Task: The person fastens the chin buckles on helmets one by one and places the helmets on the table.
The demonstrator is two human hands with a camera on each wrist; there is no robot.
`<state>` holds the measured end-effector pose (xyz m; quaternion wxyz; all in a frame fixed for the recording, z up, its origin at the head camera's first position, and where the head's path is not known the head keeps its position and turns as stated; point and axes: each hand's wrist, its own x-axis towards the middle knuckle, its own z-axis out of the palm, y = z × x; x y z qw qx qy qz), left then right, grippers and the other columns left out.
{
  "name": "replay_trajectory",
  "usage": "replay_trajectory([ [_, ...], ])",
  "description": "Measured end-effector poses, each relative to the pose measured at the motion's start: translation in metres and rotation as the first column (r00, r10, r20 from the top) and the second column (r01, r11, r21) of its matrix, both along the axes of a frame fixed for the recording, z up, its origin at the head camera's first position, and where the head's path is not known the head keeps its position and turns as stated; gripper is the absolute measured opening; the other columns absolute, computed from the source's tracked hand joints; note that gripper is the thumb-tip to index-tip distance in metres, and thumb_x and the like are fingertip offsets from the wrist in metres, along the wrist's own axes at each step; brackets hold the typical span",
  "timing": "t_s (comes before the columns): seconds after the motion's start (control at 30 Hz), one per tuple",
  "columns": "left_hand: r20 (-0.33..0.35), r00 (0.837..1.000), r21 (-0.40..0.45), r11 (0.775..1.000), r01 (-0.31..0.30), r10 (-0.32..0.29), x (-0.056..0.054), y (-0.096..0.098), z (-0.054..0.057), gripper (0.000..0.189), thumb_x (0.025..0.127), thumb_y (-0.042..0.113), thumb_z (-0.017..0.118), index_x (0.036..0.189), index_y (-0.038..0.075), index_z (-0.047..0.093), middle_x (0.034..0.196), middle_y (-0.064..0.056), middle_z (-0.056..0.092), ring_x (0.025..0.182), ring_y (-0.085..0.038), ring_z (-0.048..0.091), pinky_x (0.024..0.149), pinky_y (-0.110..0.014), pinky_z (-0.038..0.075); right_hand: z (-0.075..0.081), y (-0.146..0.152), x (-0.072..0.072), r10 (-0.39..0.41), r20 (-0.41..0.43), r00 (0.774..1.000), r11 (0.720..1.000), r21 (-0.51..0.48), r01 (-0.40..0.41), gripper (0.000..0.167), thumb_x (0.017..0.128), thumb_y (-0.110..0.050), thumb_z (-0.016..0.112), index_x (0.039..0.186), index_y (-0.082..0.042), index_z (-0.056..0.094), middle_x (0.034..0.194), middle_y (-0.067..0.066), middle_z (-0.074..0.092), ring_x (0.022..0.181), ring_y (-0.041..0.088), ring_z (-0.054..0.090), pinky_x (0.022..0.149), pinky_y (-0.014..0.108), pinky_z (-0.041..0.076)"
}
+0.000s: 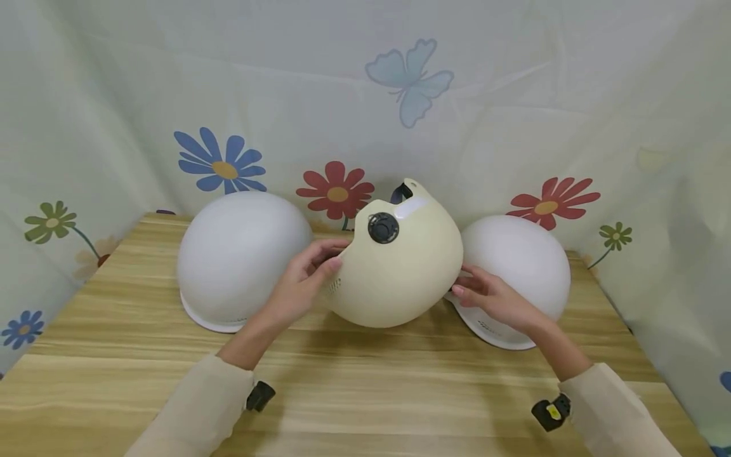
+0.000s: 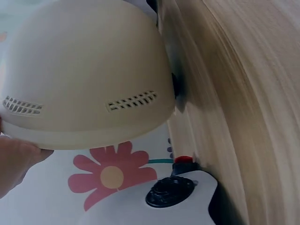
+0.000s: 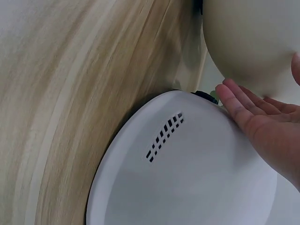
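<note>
A cream helmet with a round black side fitting is tilted on its side, lifted above the table in the middle of the head view. My left hand grips its rim, thumb on the outer shell and fingers hidden inside. Vent slots show on the shell in the left wrist view. On the other side, my right hand supports the dome, its fingers fairly straight against the shell. That hand also overlaps a white helmet just below it.
A white helmet sits dome up at the left, and the other white helmet sits dome up at the right. Beneath them is a wood-grain table. Behind hangs a flower-printed curtain.
</note>
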<state>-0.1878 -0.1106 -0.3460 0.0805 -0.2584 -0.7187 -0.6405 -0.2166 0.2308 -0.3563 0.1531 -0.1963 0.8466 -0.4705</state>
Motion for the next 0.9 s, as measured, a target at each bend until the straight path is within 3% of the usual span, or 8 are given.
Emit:
replay_trajectory([
  [0.3,0.142,0.986,0.103,0.990,-0.100,0.085,-0.005,-0.004,-0.007,0.032,0.096,0.010,0.046,0.127,0.005,0.047,0.115,-0.016,0.056,0.099,-0.017,0.055,0.081,-0.027,0.047,-0.003,0.000,-0.006,0.009,-0.028,1.000,0.999,-0.046,-0.010,0.065,0.093,-0.026,0.053,0.145,-0.007,0.019,0.141,0.019,0.032,0.125,0.034,0.037,0.090,0.041,0.044],
  [0.5,0.144,0.988,0.114,0.991,-0.066,0.049,-0.004,-0.001,-0.004,0.036,0.096,0.011,0.046,0.132,0.012,0.043,0.112,-0.019,0.057,0.097,-0.020,0.057,0.082,-0.029,0.047,-0.003,0.002,-0.007,-0.002,-0.042,0.999,0.997,-0.079,-0.002,0.067,0.093,-0.024,0.054,0.146,-0.009,0.016,0.143,0.020,0.030,0.128,0.034,0.034,0.092,0.041,0.041],
  [0.7,0.154,0.984,0.091,0.990,-0.105,0.090,-0.003,-0.002,-0.005,0.035,0.096,0.014,0.047,0.131,0.011,0.045,0.117,-0.017,0.056,0.100,-0.017,0.056,0.083,-0.027,0.046,-0.003,0.001,-0.008,0.004,-0.011,1.000,0.995,-0.102,-0.005,0.069,0.093,-0.026,0.054,0.147,-0.011,0.014,0.144,0.020,0.028,0.128,0.033,0.033,0.093,0.042,0.041],
  [0.9,0.171,0.981,0.106,0.989,-0.106,0.087,-0.003,-0.003,-0.005,0.035,0.096,0.015,0.047,0.130,0.011,0.046,0.120,-0.016,0.054,0.103,-0.017,0.054,0.083,-0.026,0.047,-0.004,0.001,-0.011,0.011,0.026,1.000,0.991,-0.134,-0.007,0.070,0.093,-0.022,0.054,0.147,-0.011,0.011,0.145,0.020,0.025,0.129,0.033,0.032,0.094,0.043,0.038],
])
